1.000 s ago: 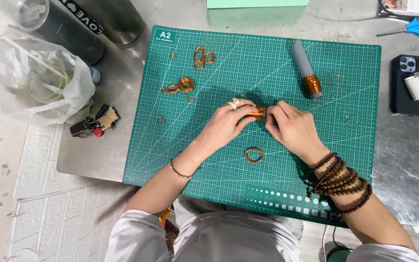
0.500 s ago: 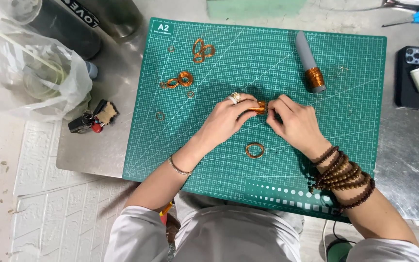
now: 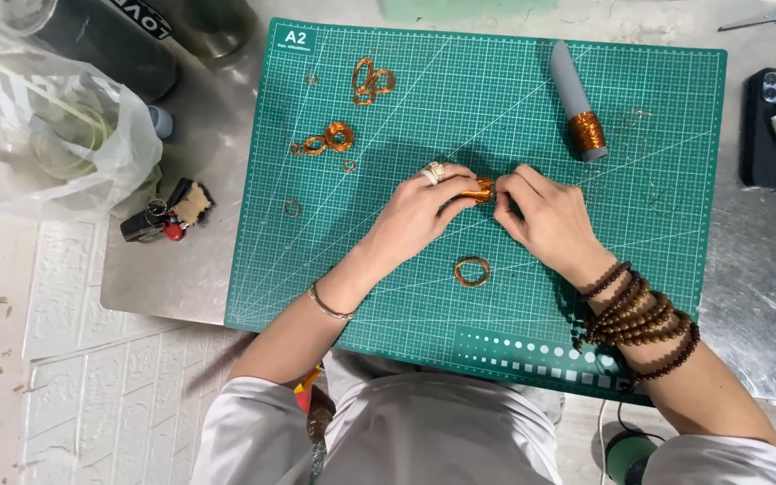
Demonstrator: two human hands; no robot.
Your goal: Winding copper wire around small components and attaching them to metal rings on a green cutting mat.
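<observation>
At frame centre, left hand (image 3: 419, 211) and right hand (image 3: 545, 216) pinch a small copper wire coil (image 3: 478, 189) from both ends; light, springy, easily deformed.

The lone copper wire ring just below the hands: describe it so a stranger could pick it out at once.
Start at the green cutting mat. Below the left hand and right hand lies the copper wire ring. It sits alone on the near half of the mat, while the other copper pieces cluster at the far left.
</observation>
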